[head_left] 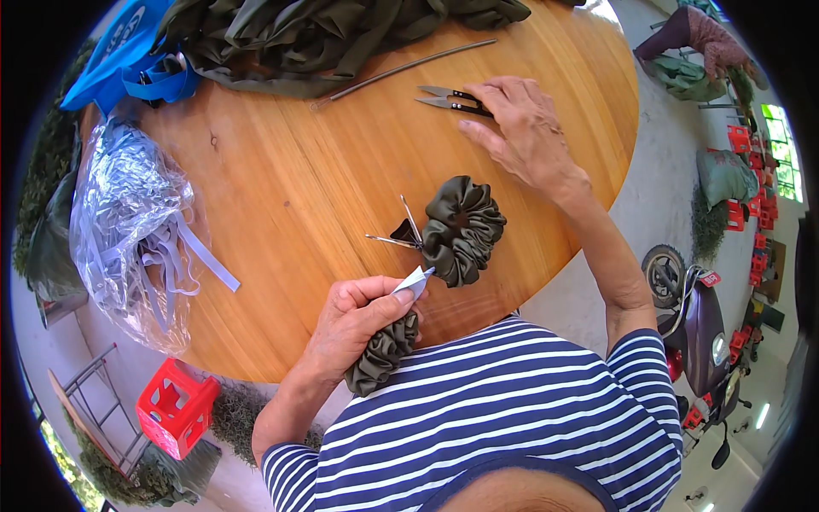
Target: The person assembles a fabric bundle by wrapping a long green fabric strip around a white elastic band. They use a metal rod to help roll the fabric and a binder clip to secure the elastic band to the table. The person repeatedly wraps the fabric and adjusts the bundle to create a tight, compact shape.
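Note:
My left hand (pixel 350 320) is closed near the table's front edge, thumb and forefinger pinching a pale blue strip (pixel 416 280) that sticks out past the fingertips. In the same hand, a gathered dark green satin tube (pixel 384 354) hangs below the fingers. Just beyond lies a dark green scrunchie (pixel 462 230), with a black binder clip (pixel 403 230) against its left side, wire handles spread. Farther off, my right hand (pixel 525 128) reaches over the handles of black thread snips (pixel 456 100). Its thumb stands apart from them, and the blades point left, parted.
A clear plastic bag (pixel 128 222) of pale blue strips sits at the table's left. Along the far edge lie dark green fabric (pixel 281 43), a blue bag (pixel 119 60) and a thin rod (pixel 409 68). A red stool (pixel 177 408) and a scooter (pixel 704 328) stand on the floor.

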The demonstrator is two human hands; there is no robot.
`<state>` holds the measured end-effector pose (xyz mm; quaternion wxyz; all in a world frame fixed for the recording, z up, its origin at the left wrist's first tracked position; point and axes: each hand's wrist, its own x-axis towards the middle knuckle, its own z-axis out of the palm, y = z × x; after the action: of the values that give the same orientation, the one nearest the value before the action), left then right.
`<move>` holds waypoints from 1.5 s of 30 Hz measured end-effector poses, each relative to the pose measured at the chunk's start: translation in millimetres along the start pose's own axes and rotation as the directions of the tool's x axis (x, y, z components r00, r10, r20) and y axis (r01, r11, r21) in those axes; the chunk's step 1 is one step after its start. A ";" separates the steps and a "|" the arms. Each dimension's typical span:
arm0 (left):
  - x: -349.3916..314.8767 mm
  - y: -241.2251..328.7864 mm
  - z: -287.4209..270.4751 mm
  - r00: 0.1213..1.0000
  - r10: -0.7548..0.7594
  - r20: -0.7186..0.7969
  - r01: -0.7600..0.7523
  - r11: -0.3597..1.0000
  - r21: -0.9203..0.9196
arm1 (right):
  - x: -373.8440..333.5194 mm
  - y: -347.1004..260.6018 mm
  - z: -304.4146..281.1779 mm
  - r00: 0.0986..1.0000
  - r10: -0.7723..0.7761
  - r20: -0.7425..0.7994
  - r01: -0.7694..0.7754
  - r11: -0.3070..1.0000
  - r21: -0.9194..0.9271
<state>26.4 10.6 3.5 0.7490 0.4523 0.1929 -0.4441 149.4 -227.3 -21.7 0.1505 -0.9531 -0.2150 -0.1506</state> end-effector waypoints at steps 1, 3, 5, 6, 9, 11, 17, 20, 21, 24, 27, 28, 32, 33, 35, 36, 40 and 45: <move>0.9 -0.3 -0.9 1.000 -0.008 0.027 0.009 0.999 -0.036 | 1.0 4.2 5.3 1.000 0.001 -0.010 -0.001 1.000 -0.020; 3.7 -2.9 -3.8 0.997 -0.019 0.081 0.028 0.994 -0.106 | 3.0 10.4 4.4 0.999 0.030 0.044 -0.032 0.999 0.033; 3.9 -5.4 -1.9 0.995 -0.005 0.104 0.026 0.979 -0.201 | 2.5 12.7 4.9 1.000 -0.006 0.028 0.005 0.999 0.037; 4.5 -6.0 -1.3 0.993 0.004 0.116 0.025 0.968 -0.248 | 2.0 13.6 7.7 0.998 -0.057 -0.014 0.057 0.998 0.010; 5.7 -11.6 0.1 0.994 0.060 0.086 -0.032 0.956 -0.293 | -8.3 5.9 -5.0 0.978 0.194 0.081 -0.210 0.871 0.444; 4.2 -14.4 1.1 0.996 0.079 0.046 -0.061 0.947 -0.315 | -23.9 -7.5 -32.4 0.887 0.277 0.371 -0.463 0.519 0.719; 5.3 -18.1 5.7 0.990 0.142 0.018 -0.129 0.941 -0.312 | -88.4 -54.1 -67.9 0.698 -0.028 0.716 -0.716 -0.058 0.696; 6.0 -20.4 6.7 0.987 0.160 0.030 -0.143 0.939 -0.312 | -91.6 -67.3 -68.1 0.496 -0.064 0.866 -0.856 0.131 0.500; 6.3 -20.1 7.7 0.986 0.163 0.038 -0.144 0.939 -0.312 | -92.6 -69.6 -65.5 0.495 -0.059 0.867 -0.854 0.151 0.498; 5.2 -19.1 8.9 0.987 0.156 0.044 -0.133 0.937 -0.324 | -95.8 -74.3 -54.1 0.497 -0.033 0.867 -0.842 0.223 0.492; 6.5 -21.2 7.8 0.987 0.154 0.049 -0.129 0.935 -0.331 | -91.6 -78.4 -49.6 0.507 -0.006 0.862 -0.827 0.281 0.488; 6.3 -21.3 8.0 0.988 0.150 0.036 -0.130 0.936 -0.328 | -89.4 -80.0 -49.3 0.500 -0.011 0.866 -0.831 0.276 0.484; 6.1 -20.9 8.3 0.991 0.135 0.021 -0.122 0.941 -0.315 | -88.8 -81.8 -42.9 0.479 -0.045 0.877 -0.857 0.192 0.478; 6.7 -21.0 8.0 0.991 0.131 0.026 -0.117 0.943 -0.311 | -87.0 -84.0 -42.8 0.485 -0.048 0.873 -0.861 0.145 0.487; 7.5 -19.4 6.3 0.990 0.121 0.077 -0.091 0.943 -0.319 | -82.3 -89.0 -43.6 0.499 -0.051 0.865 -0.864 0.051 0.501; 7.2 -18.5 5.5 0.988 0.116 0.101 -0.078 0.943 -0.322 | -82.1 -88.4 -43.0 0.487 -0.053 0.872 -0.871 0.048 0.489; 6.1 -16.5 5.0 0.992 0.084 0.095 -0.048 0.944 -0.327 | -78.3 -88.4 -45.2 0.452 -0.086 0.888 -0.892 -0.058 0.449; 5.4 -14.7 4.4 0.993 0.065 0.095 -0.031 0.948 -0.317 | -78.5 -84.7 -43.8 0.426 -0.085 0.901 -0.904 -0.017 0.427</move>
<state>16.5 1.3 -5.5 0.8312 0.3076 0.2109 -0.4122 33.5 -198.4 9.3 0.6431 -0.5925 0.0619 0.4813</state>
